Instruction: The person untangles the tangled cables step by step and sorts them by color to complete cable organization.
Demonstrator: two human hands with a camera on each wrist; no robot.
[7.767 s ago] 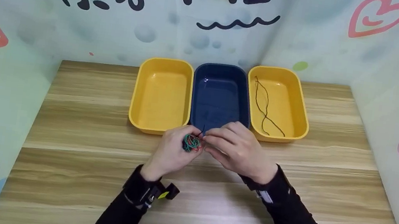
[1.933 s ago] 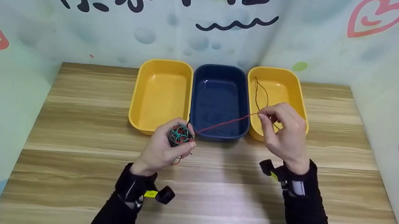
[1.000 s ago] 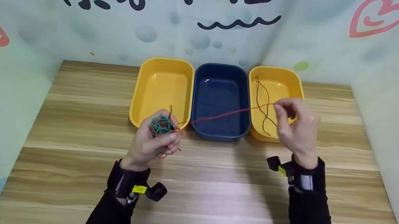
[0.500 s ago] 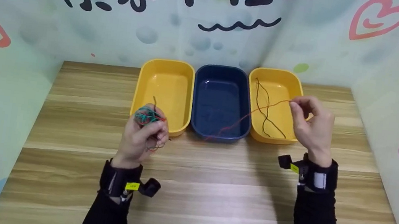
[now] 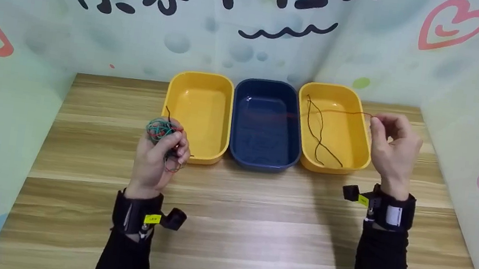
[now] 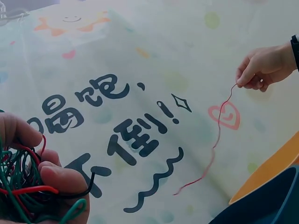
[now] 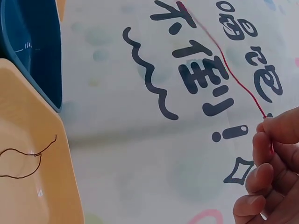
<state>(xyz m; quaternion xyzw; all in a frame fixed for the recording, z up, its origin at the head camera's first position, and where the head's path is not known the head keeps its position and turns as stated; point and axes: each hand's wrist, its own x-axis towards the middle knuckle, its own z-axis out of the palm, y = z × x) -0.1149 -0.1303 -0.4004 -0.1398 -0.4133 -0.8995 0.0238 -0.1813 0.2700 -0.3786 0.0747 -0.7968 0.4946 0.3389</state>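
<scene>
My left hand (image 5: 153, 160) grips a tangle of thin green, red and black wires (image 5: 159, 129) near the front corner of the left yellow bin (image 5: 226, 119). Loops and a black wire end stick out past its fingers, seen closely in the left wrist view. Out to the right, my right hand (image 5: 397, 148) pinches one end of a red wire (image 5: 346, 112) between thumb and forefinger. That wire trails leftward above the right yellow bin (image 5: 363, 141), its far end free and blurred over the navy bin (image 5: 261, 165). In the right wrist view, the red wire (image 7: 236, 79) hangs from the fingertips.
Two dark wires (image 5: 320, 139) lie crossed inside the right yellow bin. The three bins stand side by side at the back of the wooden table (image 5: 244, 237), against a printed cloth backdrop (image 5: 131, 41).
My right hand has drawn the red wire out of the tangle and moved right and away with it; the wire's other end has come free. My left hand has shifted left with the tangle.
</scene>
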